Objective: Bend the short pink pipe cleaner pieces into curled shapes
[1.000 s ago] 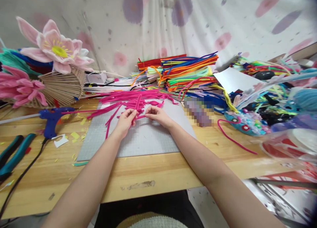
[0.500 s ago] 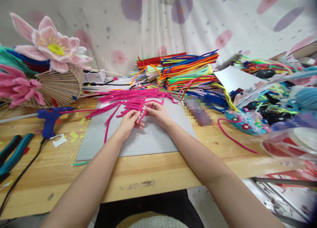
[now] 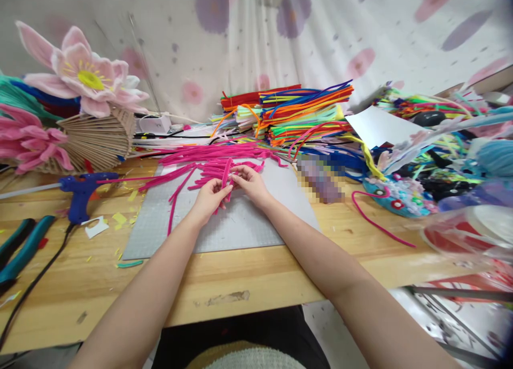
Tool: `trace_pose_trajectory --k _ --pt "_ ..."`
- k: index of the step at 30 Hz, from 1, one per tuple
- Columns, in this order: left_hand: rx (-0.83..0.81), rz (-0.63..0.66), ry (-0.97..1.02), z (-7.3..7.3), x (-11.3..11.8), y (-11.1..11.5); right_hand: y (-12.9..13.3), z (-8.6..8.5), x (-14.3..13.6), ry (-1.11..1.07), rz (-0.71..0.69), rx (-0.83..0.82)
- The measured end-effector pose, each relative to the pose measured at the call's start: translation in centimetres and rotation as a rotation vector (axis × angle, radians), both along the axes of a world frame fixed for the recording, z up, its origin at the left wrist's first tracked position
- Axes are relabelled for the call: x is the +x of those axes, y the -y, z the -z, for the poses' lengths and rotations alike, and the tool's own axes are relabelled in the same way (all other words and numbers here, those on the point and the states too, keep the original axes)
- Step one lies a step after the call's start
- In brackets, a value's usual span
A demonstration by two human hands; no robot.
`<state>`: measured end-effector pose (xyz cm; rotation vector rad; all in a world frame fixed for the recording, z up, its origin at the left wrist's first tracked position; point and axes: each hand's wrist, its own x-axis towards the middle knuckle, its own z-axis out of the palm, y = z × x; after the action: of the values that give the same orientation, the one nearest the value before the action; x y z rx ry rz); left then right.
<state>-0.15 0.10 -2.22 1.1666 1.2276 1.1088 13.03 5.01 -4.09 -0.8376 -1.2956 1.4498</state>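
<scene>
Over the grey cutting mat [image 3: 256,230], my left hand [image 3: 210,199] pinches magenta pipe cleaners [image 3: 226,172] that stand up between its fingers. My right hand [image 3: 250,183] meets it from the right, its thumb and fingertips closed on the same pipe cleaners. The exact spot where the fingers meet is partly hidden. Behind both hands lies a loose pile of magenta pipe cleaners [image 3: 208,153], some spreading left over the mat.
A blue glue gun [image 3: 82,198] and teal-handled pliers [image 3: 28,246] lie at the left. Pink fabric flowers [image 3: 90,80] stand behind them. Bundled coloured pipe cleaners [image 3: 308,112] are stacked at the back. A plastic-wrapped container [image 3: 468,232] sits at the right.
My hands have drawn closer together. The held pipe cleaners have shifted slightly left and stand more upright.
</scene>
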Motion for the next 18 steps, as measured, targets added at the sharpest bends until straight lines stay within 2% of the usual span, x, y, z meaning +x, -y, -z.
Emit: trace_pose_trajectory --k 10,15,18 --pt "-0.049 -0.039 0.079 -0.2 -0.4 -0.1 0.1 -0.3 0.9 0.06 -0.032 -0.021" --pt "-0.077 -0.081 0.196 -0.1 -0.6 -0.3 0.0 -0.4 1.1 0.004 0.047 -0.082" --pt "-0.063 -0.114 0.154 -0.1 -0.4 -0.3 -0.3 -0.4 1.3 -0.095 0.106 -0.139"
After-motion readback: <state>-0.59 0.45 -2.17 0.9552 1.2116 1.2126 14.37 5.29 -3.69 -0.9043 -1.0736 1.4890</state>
